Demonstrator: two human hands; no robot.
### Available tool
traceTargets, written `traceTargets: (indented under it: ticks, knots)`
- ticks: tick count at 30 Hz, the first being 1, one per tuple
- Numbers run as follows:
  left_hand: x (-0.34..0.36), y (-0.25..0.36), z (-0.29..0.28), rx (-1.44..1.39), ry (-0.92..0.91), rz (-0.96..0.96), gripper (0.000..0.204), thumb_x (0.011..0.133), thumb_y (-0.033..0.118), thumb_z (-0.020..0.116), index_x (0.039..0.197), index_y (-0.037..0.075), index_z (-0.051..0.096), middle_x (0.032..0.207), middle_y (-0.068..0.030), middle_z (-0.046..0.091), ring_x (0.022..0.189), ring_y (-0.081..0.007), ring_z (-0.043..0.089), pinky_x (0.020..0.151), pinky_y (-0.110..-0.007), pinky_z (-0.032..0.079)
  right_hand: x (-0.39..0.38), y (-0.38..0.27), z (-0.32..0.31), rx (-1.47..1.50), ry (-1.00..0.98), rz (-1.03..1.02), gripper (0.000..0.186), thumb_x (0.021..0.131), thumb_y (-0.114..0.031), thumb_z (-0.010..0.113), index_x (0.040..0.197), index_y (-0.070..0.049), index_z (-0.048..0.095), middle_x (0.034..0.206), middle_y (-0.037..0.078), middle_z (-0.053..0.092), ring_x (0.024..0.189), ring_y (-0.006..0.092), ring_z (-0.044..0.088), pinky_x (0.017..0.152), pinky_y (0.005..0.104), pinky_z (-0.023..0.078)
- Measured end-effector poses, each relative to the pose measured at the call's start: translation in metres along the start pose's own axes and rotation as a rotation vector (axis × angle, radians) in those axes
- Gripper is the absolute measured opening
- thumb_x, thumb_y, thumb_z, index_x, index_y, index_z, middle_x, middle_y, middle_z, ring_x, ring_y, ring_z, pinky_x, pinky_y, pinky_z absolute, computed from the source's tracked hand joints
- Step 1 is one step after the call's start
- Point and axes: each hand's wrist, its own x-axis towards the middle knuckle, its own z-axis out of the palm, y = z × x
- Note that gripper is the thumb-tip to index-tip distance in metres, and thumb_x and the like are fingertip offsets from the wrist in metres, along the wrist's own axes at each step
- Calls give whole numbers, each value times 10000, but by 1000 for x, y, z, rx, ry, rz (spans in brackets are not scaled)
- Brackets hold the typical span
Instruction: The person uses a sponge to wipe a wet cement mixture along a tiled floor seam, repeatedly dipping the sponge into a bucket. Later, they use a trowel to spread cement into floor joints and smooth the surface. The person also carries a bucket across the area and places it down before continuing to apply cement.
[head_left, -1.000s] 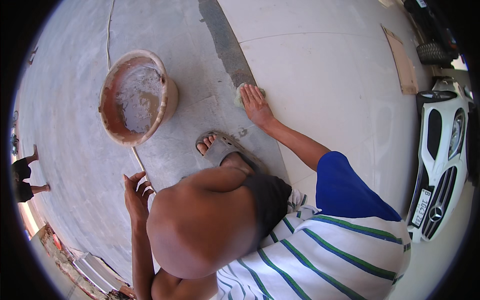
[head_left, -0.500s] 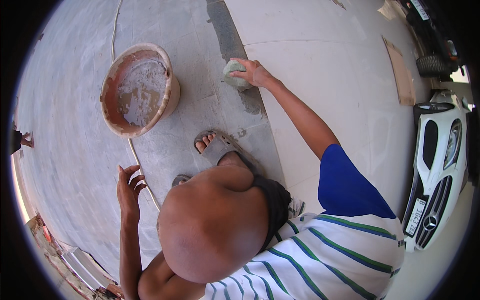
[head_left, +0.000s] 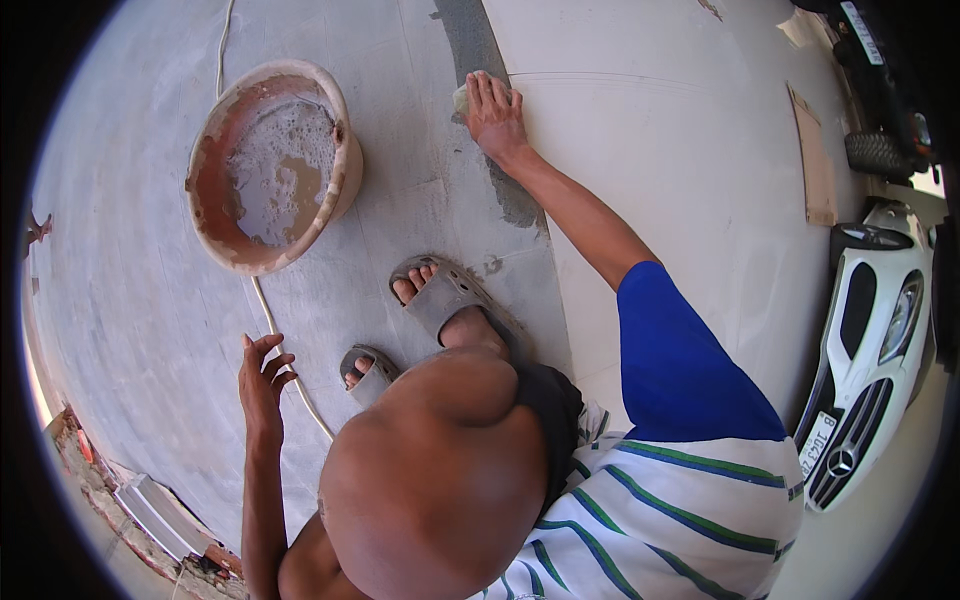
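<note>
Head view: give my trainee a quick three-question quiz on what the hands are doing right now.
1. True or false: the right hand presses a sponge on the grey strip of the floor.
2. What does the left hand rest beside? A) a white cord B) a brush C) a brick
3. Fill in: the round basin holds foamy, murky ____.

Key: 1 true; 2 A; 3 water
</note>
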Motion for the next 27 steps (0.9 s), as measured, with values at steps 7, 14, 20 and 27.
traceTargets:
  ticks: [7,14,20,27]
  knots:
    - [7,-6,8,4,-79,-24,559,967,529,349,1110,24,543,1119,-80,563,870,-154,549,736,-293,468,30,22,17,-39,217,-63,432,879,-168,465,1264,26,481,1275,196,520,1149,289,514,967,470,386]
    - [-9,5,10,-64,7,-95,538,970,519,355,1103,34,544,1117,-69,555,883,-152,536,739,-290,459,-25,6,3,-32,150,-108,406,850,-147,471,1202,48,527,1213,220,564,1141,297,534,980,406,400]
    - [-24,23,10,-89,11,34,549,950,547,385,1084,40,550,1097,-63,547,881,-148,513,742,-285,446,-100,2,-18,-9,104,-114,444,855,-181,491,1239,41,512,1240,206,557,1167,300,529,1005,407,392]
    - [-47,29,15,-254,-50,41,540,954,536,386,1081,37,548,1018,-60,553,821,-144,520,714,-283,454,-149,-5,-41,-34,91,-100,442,863,-209,494,1229,36,525,1247,204,552,1165,298,530,1003,406,396]
